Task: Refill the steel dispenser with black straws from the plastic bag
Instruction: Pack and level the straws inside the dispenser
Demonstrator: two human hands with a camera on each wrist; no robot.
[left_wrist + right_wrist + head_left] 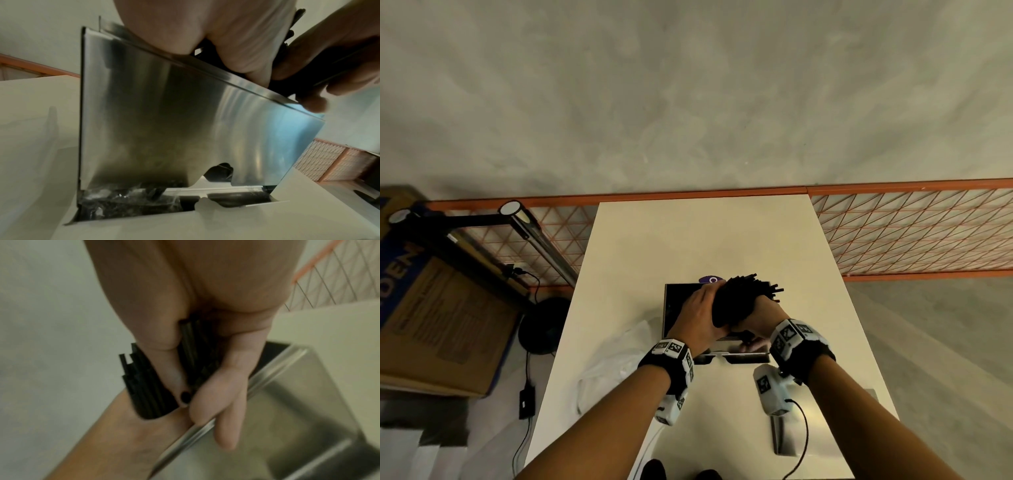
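Note:
A thick bundle of black straws (738,296) is held slanted over the open top of the steel dispenser (674,308), which stands on the white table (705,240). My left hand (700,313) wraps the bundle from the left; my right hand (761,308) grips it from the right. In the right wrist view the thumb lies across the straws (147,386) just above the dispenser's rim (257,382). The left wrist view shows the dispenser's shiny front (164,121) with both hands at its top edge. The crumpled plastic bag (613,359) lies left of the dispenser.
A flat steel lid (796,425) lies on the table near my right forearm. A cardboard box (438,315) and a black lamp stand (544,325) are off the table's left side. An orange mesh fence (911,233) runs behind the table.

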